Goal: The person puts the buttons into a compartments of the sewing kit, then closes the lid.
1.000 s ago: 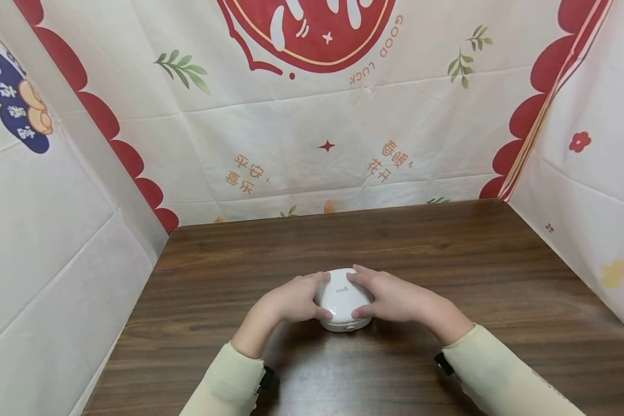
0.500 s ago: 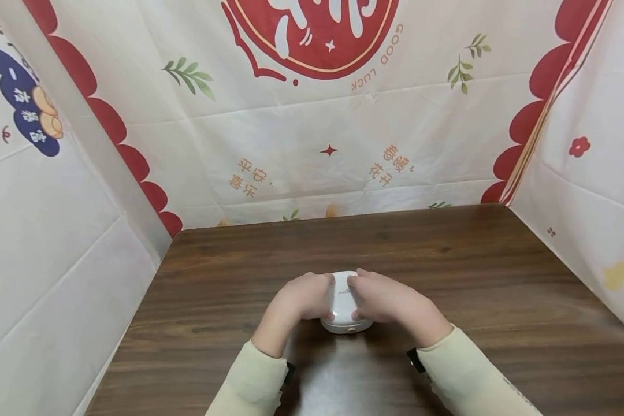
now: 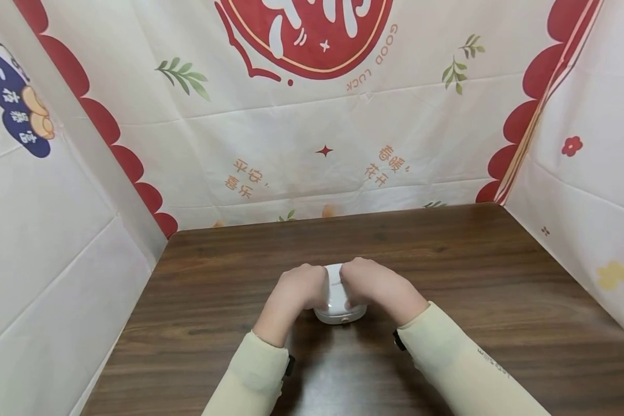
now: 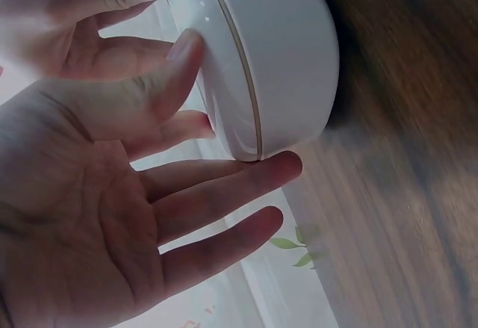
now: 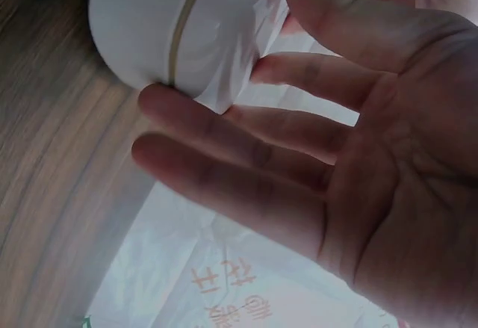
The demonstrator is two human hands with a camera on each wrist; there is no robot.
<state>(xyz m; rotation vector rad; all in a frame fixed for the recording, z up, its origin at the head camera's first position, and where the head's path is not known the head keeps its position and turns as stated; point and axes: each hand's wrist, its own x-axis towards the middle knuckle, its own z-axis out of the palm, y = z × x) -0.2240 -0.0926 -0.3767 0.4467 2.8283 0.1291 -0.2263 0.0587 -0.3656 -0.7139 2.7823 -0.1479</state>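
A white, rounded lidded case (image 3: 338, 294) sits on the table between both hands, with small grey lettering on top and a small gold-coloured part at its front. In the left wrist view, a gold line runs around the case (image 4: 291, 51). My left hand (image 3: 303, 287) holds its left side: the thumb lies on the lid and a finger touches near the seam. From the right, my right hand (image 3: 373, 287) grips it likewise, with thumb and fingertips against the lid and side. The lid looks closed. The hands hide the case's sides in the head view.
The dark wood table (image 3: 229, 254) has a printed white cloth (image 3: 291, 127) behind it. White side panels stand left (image 3: 57, 231) and right (image 3: 577, 190). Pale sleeves cover both forearms, with a black strap at each wrist.
Both hands have moved inward over the lid, wrists drawing closer together and covering more of the case. The case stays on the table, with no clear opening; the head view has shifted slightly.
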